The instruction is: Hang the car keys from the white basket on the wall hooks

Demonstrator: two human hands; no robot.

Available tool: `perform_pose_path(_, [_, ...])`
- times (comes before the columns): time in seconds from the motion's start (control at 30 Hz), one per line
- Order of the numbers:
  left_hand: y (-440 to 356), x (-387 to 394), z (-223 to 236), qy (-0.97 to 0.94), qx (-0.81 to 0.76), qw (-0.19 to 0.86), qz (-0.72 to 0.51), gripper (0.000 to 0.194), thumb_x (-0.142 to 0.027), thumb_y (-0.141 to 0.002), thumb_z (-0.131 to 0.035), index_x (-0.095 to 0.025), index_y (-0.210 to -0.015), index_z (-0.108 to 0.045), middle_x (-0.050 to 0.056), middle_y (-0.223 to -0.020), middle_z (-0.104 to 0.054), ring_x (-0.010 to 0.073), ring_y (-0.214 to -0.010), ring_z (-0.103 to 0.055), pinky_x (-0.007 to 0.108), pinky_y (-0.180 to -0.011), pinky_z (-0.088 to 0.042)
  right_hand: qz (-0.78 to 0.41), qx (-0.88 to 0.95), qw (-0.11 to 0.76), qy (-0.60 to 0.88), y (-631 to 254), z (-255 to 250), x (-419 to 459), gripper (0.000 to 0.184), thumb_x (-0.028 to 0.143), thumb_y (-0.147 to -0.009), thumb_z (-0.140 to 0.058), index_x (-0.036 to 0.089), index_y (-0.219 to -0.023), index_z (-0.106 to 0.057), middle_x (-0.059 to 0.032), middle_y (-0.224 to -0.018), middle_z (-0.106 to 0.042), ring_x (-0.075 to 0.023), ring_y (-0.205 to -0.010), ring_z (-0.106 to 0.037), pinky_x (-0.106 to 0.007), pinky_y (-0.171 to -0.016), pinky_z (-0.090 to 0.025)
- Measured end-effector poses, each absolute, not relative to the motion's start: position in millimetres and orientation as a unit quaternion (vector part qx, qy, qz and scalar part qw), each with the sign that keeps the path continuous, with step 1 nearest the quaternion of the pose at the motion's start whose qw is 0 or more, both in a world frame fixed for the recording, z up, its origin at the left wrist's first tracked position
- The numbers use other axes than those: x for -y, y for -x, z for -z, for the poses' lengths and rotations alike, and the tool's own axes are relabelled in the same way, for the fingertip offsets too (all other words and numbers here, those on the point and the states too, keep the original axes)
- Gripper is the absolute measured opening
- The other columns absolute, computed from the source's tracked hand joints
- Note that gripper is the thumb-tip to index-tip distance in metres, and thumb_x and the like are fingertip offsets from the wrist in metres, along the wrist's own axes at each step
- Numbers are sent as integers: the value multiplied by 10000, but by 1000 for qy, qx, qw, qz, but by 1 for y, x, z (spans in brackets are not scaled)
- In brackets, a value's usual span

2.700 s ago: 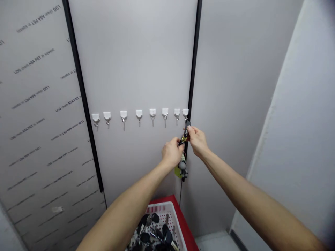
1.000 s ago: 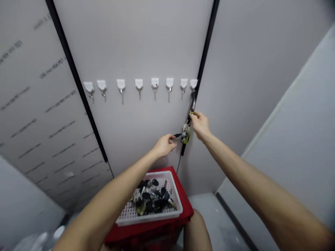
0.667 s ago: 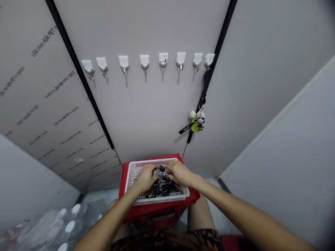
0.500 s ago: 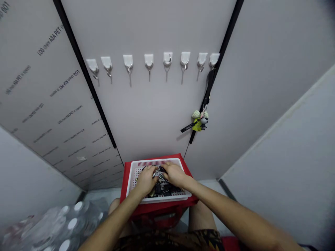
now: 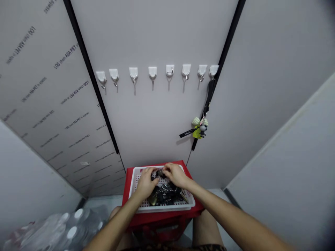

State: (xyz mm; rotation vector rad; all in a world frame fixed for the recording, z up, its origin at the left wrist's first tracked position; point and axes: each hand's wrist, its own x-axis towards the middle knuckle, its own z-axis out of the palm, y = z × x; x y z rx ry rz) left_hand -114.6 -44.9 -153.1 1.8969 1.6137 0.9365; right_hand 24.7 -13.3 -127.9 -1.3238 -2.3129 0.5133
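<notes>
A white perforated basket point(image 5: 165, 210) holds a jumble of dark keychains point(image 5: 167, 196) with metal clasps and a gold-coloured piece. Over its left far part, my left hand point(image 5: 146, 184) has curled fingers and a thumb set apart from them. My right hand point(image 5: 176, 175) is bent in a pinch at the far right part. Between the two sets of fingertips is a small dark item point(image 5: 160, 173), which both hands appear to grip. Its kind is too small and partly covered to make out.
The basket rests on a red box-like support point(image 5: 128, 188) between my knees. Ahead, a row of white hooks point(image 5: 152, 72) is stuck to the wall. From the rightmost hook hangs a black strap with a plush charm point(image 5: 201, 128). Capped plastic bottles point(image 5: 75, 230) stand at lower left.
My hands have shifted towards the basket's far side, uncovering more of the pile. The silvery clasps between them now lie in the pile, and a dark item is at my fingertips. The view has tilted up slightly.
</notes>
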Motion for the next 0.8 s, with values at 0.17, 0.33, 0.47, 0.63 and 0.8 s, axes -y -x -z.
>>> perform_pose_path(0.17, [99, 38, 129, -663, -478, 416, -399, 195, -206, -659, -394, -144, -825, -476, 17, -749, -547, 110, -693, -500, 238, -658, -388, -158, 846, 268, 432, -41, 91, 8, 212, 193, -702, -366, 160, -838, -526, -21, -675, -567, -101, -621, -490, -205, -606, -352])
perform_pose_path(0.33, [93, 22, 105, -581, -507, 456, -446, 169, -229, -685, -322, -134, -669, -461, -32, -496, -462, 83, -461, -455, 228, -515, -396, -115, 857, 284, 415, -58, 77, 5, 266, 138, -686, -369, 137, -920, -496, -35, -691, -572, -103, -639, -504, -208, -624, -373])
perform_pose_path(0.47, [87, 17, 96, -605, -477, 423, -477, 243, -212, -604, -467, -133, -834, -471, 45, -811, -543, 124, -733, -495, 249, -674, -385, -104, 881, 279, 367, -63, 68, 7, 211, 137, -695, -364, 146, -825, -530, -45, -746, -580, -107, -700, -512, -212, -657, -378])
perform_pose_path(0.63, [69, 13, 74, -668, -405, 430, -453, 233, -176, -609, -470, -144, -836, -509, 23, -771, -560, 113, -695, -495, 236, -655, -384, -84, 889, 299, 338, -66, 33, 6, 168, 143, -694, -371, 152, -752, -529, -26, -688, -573, -91, -636, -503, -193, -592, -382])
perform_pose_path(0.8, [47, -7, 7, -609, -398, 480, -491, 163, -176, -659, -409, -115, -783, -495, -13, -585, -506, 44, -439, -456, 165, -447, -358, -104, 820, 389, 407, -82, -30, -11, 84, 146, -635, -428, 142, -662, -507, 5, -569, -533, -73, -513, -470, -188, -504, -380])
